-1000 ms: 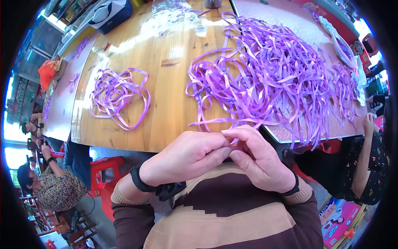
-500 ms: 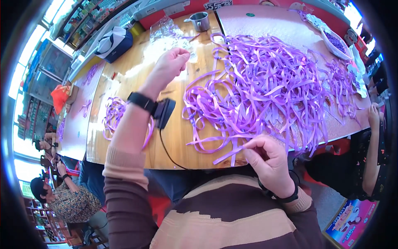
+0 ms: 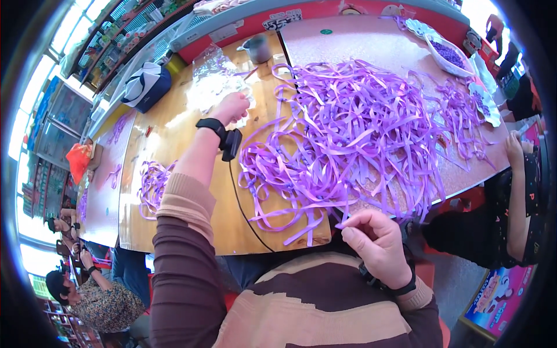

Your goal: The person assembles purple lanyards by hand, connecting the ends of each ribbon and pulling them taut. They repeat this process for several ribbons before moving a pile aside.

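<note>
Past the table's middle, on the left, my left hand is closed with fingertips pressed together. It is beside a clear plastic bag and small white pieces blurred by glare; what it pinches, if anything, cannot be made out. At the table's near edge my right hand pinches the end of a purple ribbon between thumb and forefinger. The ribbon runs up toward a large tangled heap of purple ribbons with small darker purple bits among them.
A grey metal cup and a navy box stand at the back. A smaller ribbon bundle lies left of my arm. Far right is a white bowl of purple pieces. A black cable hangs from my left wrist. Other people sit on both sides.
The whole view has shifted, the table now lying lower and further left. My left hand has drawn slightly nearer to me. My right hand has moved slightly right, still pinching ribbon.
</note>
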Tool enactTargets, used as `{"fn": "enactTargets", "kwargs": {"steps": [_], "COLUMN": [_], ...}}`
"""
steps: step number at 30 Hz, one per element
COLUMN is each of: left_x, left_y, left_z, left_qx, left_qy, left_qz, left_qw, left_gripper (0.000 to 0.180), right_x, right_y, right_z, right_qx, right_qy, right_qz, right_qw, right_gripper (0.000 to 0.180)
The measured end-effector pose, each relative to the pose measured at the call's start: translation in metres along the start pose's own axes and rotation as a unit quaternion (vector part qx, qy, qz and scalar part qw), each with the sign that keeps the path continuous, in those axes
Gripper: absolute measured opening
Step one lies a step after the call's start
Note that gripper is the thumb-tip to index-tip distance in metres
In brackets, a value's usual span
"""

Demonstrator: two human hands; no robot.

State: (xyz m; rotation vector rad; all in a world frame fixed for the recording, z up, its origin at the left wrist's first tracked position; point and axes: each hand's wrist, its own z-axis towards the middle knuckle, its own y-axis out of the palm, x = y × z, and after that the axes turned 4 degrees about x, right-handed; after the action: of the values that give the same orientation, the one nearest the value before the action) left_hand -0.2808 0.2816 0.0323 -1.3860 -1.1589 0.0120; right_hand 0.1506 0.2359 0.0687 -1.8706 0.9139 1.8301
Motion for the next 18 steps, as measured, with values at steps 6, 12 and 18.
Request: {"fn": "enactTargets", "kwargs": {"steps": [6, 12, 18], "left_x": [-0.004, 0.014, 0.067], "left_y": [-0.026, -0.030, 0.011], "left_z": [-0.020, -0.096, -0.241], "left_qx": [0.053, 0.073, -0.109], "left_qy": [0.073, 0.120, 0.096], "left_qz": [-0.076, -0.153, -0.281], "left_qw": [0.993, 0.978, 0.949], "left_gripper": [0.049, 0.027, 0.010], "right_x": [-0.018, -0.016, -0.012], "right_y": [0.002, 0.006, 0.018], "right_z": [0.010, 0.014, 0.014], "right_qx": [-0.013, -0.034, -0.038], "right_qy": [0.005, 0.005, 0.005], "right_qz": [0.124, 0.117, 0.100], "right_qw": [0.992, 0.993, 0.994], "right_gripper": [0.011, 0.011, 0.011]}}
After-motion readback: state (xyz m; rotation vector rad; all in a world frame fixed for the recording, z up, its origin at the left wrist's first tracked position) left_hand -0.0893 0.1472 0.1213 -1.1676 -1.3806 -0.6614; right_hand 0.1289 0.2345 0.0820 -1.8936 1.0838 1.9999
